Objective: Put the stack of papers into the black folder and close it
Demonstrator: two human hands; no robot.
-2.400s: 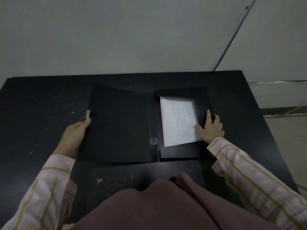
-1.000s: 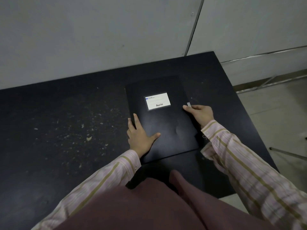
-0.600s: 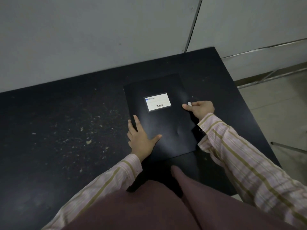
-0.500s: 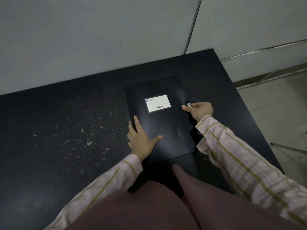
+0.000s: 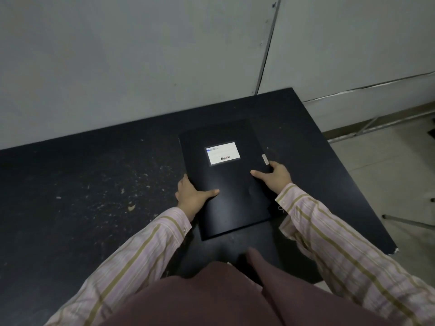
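The black folder (image 5: 231, 196) lies shut on the black table (image 5: 82, 184), its cover up, with a white label (image 5: 223, 153) near the top and a small grey tab (image 5: 265, 159) on its right edge. My left hand (image 5: 191, 196) grips the folder's left edge, thumb on the cover. My right hand (image 5: 274, 176) grips the right edge just below the tab, thumb on the cover too. The stack of papers is hidden inside the folder.
Pale specks and scraps (image 5: 130, 207) dot the tabletop left of the folder. A grey wall (image 5: 141, 55) stands right behind the table. The table's right edge (image 5: 353, 172) drops to a tiled floor with metal legs (image 5: 409, 222).
The open folder with the papers showing was shut. Since then my left hand moved from flat on the cover to gripping its left edge. My right hand slid from the tab to the edge below it.
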